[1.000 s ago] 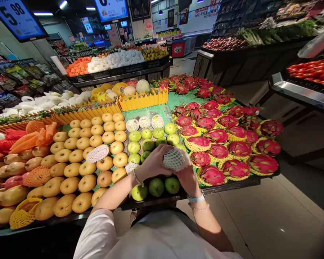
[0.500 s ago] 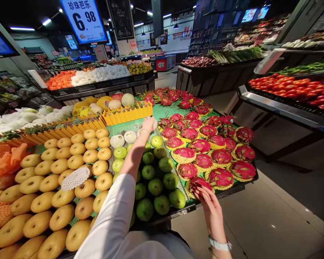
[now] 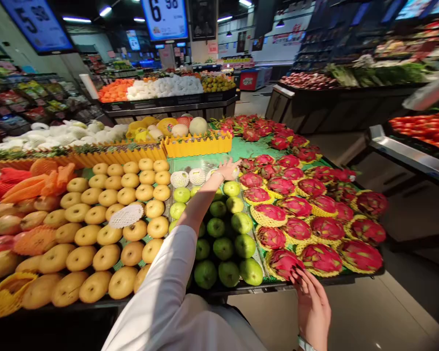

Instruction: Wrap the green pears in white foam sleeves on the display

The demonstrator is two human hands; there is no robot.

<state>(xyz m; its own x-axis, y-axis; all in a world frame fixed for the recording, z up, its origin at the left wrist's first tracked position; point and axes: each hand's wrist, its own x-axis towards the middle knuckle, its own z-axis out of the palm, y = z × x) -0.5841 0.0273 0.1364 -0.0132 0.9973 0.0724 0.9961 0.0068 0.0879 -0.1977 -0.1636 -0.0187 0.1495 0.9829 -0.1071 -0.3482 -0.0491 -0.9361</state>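
My left hand (image 3: 227,170) reaches across to the far end of the green guavas (image 3: 223,247), its fingers spread. It is over the row of fruit in white foam nets (image 3: 196,176), and part of that row is hidden beneath it. No fruit shows in its grasp. At the front edge of the display, my right hand (image 3: 313,303) has its fingers stretched out, the tips at the near side of a dragon fruit (image 3: 283,263) in a yellow foam net. Whether the fingertips press on the fruit is hard to tell.
Rows of brown pears (image 3: 106,257) fill the left side, with a loose white foam net (image 3: 126,216) lying on them. A low yellow fence (image 3: 198,145) stands behind, with melons (image 3: 198,126) beyond it. Tomatoes (image 3: 429,129) lie on a separate stand at right.
The view has turned left, so the display appears shifted right. My left hand's fingers have spread apart over the netted fruit. My right hand stays beside the same dragon fruit.
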